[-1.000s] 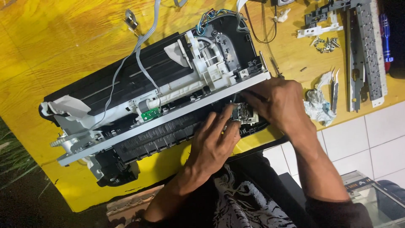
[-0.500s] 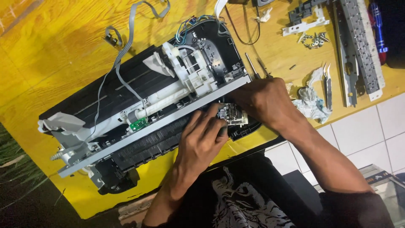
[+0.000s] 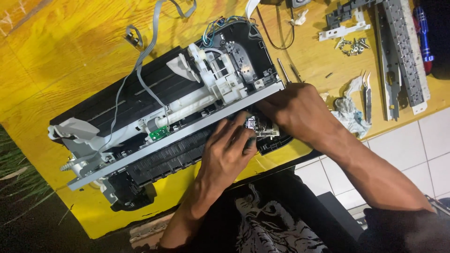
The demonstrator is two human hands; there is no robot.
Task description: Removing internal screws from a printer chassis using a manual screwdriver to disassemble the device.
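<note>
yellow table (image 3: 56,61): printer (image 3: 154,126) under left hand (image 3: 229,150), right hand (image 3: 293,110).

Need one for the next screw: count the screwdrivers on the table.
3 visible: two thin screwdrivers lie side by side above the right hand; a blue-handled screwdriver lies at the top right edge. Others may be hidden.

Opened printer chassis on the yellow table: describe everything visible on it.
The opened black plastic printer chassis lies diagonally on the yellow wooden table, cover removed. A long grey metal rail runs along it, with white plastic mechanisms, a small green circuit board and grey ribbon cables. The left hand and right hand press its near right end.
</note>
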